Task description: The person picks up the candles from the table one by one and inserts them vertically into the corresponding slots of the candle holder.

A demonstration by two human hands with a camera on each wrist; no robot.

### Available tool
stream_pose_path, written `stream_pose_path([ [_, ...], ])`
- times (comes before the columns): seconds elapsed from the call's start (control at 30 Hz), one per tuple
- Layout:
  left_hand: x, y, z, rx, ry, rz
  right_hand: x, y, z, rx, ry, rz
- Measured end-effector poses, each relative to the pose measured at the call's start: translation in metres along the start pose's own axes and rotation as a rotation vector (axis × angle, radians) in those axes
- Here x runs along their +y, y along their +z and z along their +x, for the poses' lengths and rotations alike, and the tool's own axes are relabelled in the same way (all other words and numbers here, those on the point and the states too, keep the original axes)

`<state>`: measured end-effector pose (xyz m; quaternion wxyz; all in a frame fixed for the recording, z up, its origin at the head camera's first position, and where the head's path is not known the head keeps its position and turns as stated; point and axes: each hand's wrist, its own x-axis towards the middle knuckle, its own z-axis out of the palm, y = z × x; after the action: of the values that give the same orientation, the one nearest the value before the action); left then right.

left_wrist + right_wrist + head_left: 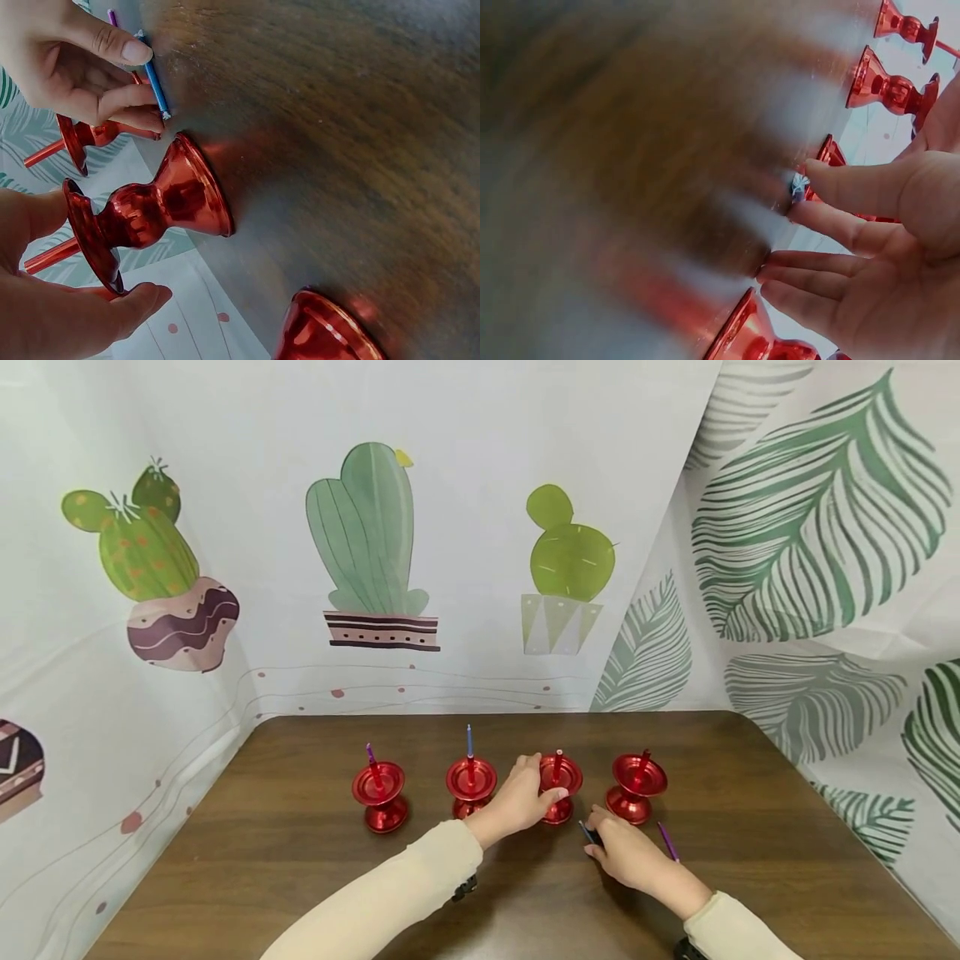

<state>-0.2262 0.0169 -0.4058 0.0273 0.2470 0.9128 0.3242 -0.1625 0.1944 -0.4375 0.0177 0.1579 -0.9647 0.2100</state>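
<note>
My left hand (517, 800) grips the dish rim of a shiny red candle holder (139, 214), third from the left, which stands upright on the table. Its short red central tube rises with no candle on top. In the left wrist view, a thin blue candle (155, 82) is pinched between the thumb and fingers of my right hand (628, 853), low over the tabletop. The right wrist view shows only the candle's end between the fingertips. Just behind that hand is the rightmost red holder (630, 807), its tube also bare.
Two more red holders stand to the left; one (386, 815) carries a purple candle (371, 755), the other (483, 777) a blue candle (470, 742). Right of my right hand lies a loose purple candle (667, 841). A cactus-printed cloth (480, 527) hangs behind the brown table (300, 793).
</note>
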Motion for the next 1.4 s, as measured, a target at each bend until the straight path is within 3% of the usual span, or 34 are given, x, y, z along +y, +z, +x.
stream_pose_path([
  [0.17,-0.001,0.0,-0.002,0.011,0.013,0.001,-0.002,0.003,0.001,0.06,-0.052,-0.036],
  [0.3,-0.001,0.001,-0.001,0.016,0.029,0.025,-0.002,0.001,0.001,0.034,-0.054,-0.038],
  [0.47,-0.001,0.002,-0.001,0.018,0.033,0.027,0.003,-0.014,0.002,0.0,-0.103,0.058],
  [0.63,0.0,0.001,-0.002,0.02,0.028,0.021,0.003,-0.033,0.009,0.094,-0.172,0.16],
  [0.73,0.001,0.0,-0.003,0.014,0.026,0.024,0.001,-0.042,0.016,0.156,-0.164,0.242],
  [0.97,0.002,0.001,-0.003,0.014,0.014,0.036,-0.013,-0.054,0.04,0.284,-0.01,0.481],
  [1.23,0.002,0.001,-0.002,0.012,0.02,0.043,-0.018,-0.049,0.066,0.285,0.125,0.888],
  [1.4,0.002,0.0,-0.002,0.016,0.018,0.034,-0.017,-0.04,0.071,0.275,0.108,1.001],
])
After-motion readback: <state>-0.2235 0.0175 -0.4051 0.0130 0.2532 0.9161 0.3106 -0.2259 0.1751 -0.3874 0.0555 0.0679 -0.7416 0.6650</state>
